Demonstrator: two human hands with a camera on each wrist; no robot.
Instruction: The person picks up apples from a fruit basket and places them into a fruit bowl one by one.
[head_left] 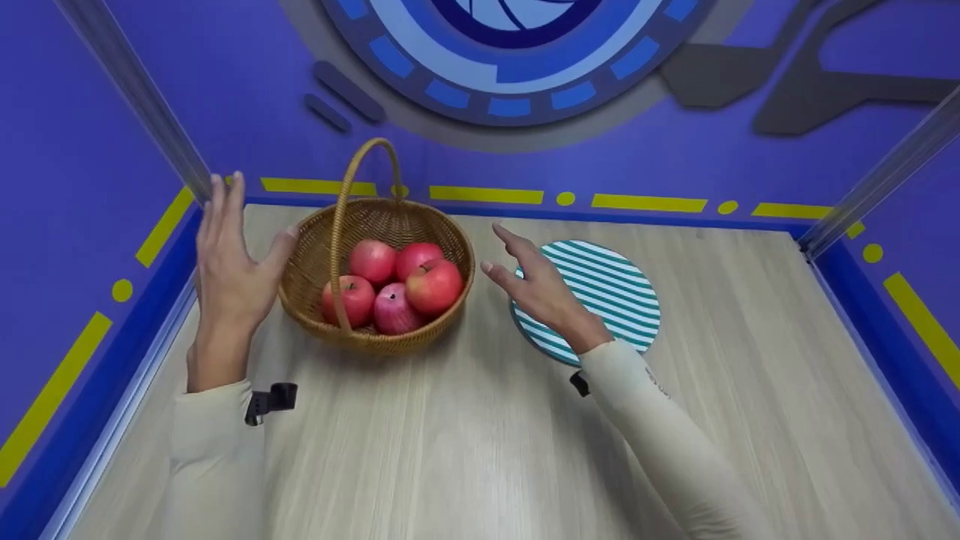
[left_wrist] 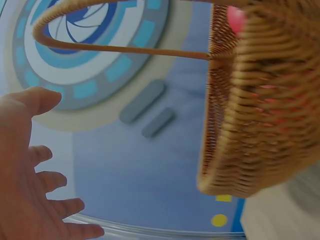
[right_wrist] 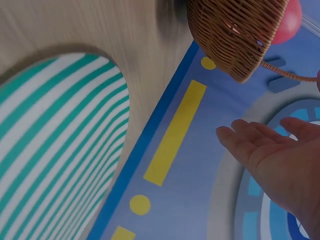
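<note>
Standing on a pale wood-grain tabletop (head_left: 450,442): a round, honey-brown woven basket (head_left: 390,343), spanned by a tall, hooped wicker handle (head_left: 340,232). Inside the basket, five round, glossy, red-and-pink apples (head_left: 435,286) (one more purple and streaked than the rest). Left of the basket, the bare left hand (head_left: 236,274), fingers long and straight, thumb spread wide, holding nothing and clear of the rim in the left wrist view. Right of the basket, the bare right hand (head_left: 541,286), fingers extended, thumb apart, likewise wide and holding nothing. Farther right of the basket, partly hidden by that hand, a flat, round, teal-and-white striped mat (head_left: 607,285).

Probably light as bare wicker, heavier with the load; likely stiff at rim and hoop, slightly springy in the walls, not slippery. Best taken by the top of the hoop or both sides of the rim, and kept level (smooth fruit, apt to roll and bruise).

Right of the basket, on the cream fabric right sleeve (head_left: 679,435), small dark marks (head_left: 657,382), perhaps lettering, too small to read. No legible brand or label on the basket.
</note>
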